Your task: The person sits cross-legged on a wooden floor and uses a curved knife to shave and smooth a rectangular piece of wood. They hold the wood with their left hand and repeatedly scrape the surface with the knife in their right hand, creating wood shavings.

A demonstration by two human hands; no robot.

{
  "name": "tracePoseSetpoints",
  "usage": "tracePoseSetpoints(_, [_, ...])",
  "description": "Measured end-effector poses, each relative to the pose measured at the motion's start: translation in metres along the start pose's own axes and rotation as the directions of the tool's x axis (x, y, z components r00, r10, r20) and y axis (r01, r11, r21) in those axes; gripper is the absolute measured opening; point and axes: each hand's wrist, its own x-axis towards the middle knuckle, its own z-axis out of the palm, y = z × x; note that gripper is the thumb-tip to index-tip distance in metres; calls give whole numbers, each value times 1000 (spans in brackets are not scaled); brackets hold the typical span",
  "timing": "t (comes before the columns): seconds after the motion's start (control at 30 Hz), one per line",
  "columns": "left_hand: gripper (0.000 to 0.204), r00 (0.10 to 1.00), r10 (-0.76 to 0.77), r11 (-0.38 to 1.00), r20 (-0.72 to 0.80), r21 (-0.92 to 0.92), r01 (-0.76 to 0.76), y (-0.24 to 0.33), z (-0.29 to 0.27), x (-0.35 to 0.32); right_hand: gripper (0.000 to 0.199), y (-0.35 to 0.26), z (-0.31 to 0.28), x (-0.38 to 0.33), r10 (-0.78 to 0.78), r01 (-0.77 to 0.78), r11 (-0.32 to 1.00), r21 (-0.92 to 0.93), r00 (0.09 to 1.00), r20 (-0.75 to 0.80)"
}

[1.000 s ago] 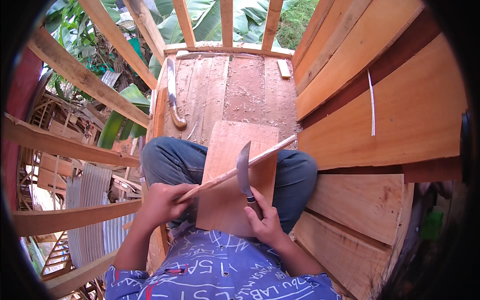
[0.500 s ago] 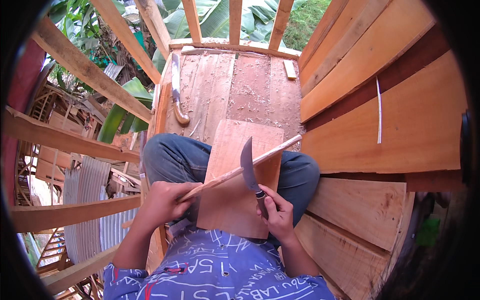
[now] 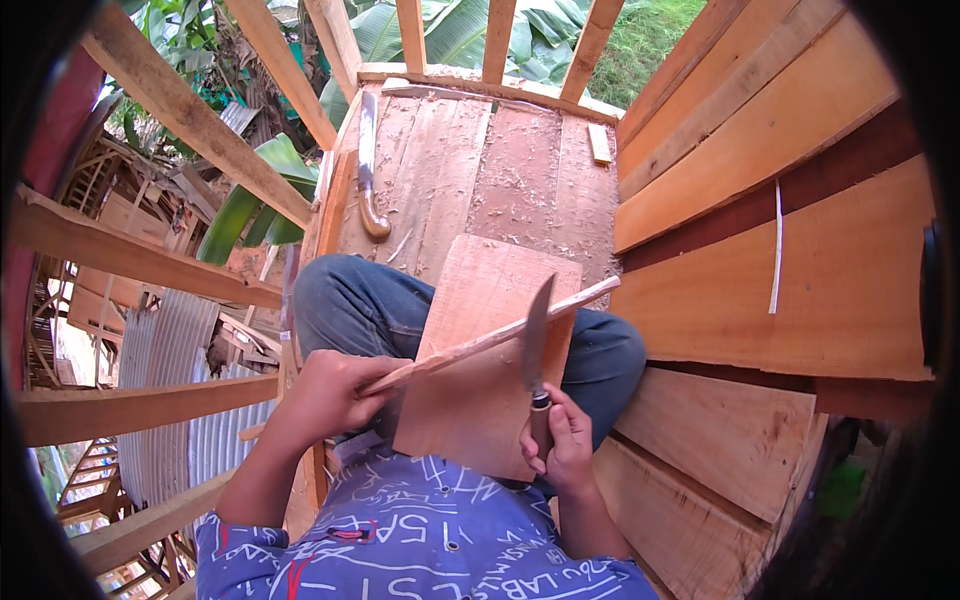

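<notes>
My left hand [image 3: 345, 390] is closed round the near end of a long, pale wooden stick [image 3: 465, 347], which slants up to the right above my lap. In my right hand [image 3: 562, 440] is a knife [image 3: 536, 340] with a dark handle and a curved blade pointing away from me. The blade crosses over the stick towards its far end; whether it touches the wood I cannot tell. Under both lies a flat wooden board [image 3: 480, 420], resting tilted across my legs in blue jeans.
A large knife with a curved wooden handle [image 3: 374, 220] lies on the plank floor [image 3: 430, 150] among shavings. A small pale block [image 3: 599, 144] sits at the far right. Wooden slats [image 3: 150, 250] stand on the left, a plank wall [image 3: 760, 270] on the right.
My right hand and the knife have moved right along the stick, towards its far end. The left hand keeps its hold on the stick. The whole view has shifted slightly.
</notes>
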Motion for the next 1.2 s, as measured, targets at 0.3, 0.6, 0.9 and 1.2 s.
tracePoseSetpoints(0.3, [36, 1000, 6, 1000, 20, 11, -6, -6, 1, 0, 38, 13, -2, 7, -160, 141, 943, -300, 986, -39])
tracePoseSetpoints(0.6, [35, 1000, 10, 1000, 21, 3, -10, -6, 0, 1, 37, 10, 2, 10, -122, 111, 950, -291, 992, -21])
tracePoseSetpoints(0.9, [34, 1000, 16, 999, 14, 28, -16, -9, 2, 3, 35, 11, 0, 14, -136, 131, 966, -221, 991, -7])
tracePoseSetpoints(1.2, [36, 999, 35, 999, 1, 19, -35, -7, 2, 2, 32, 7, -4, 16, -194, 172, 947, -270, 979, -59])
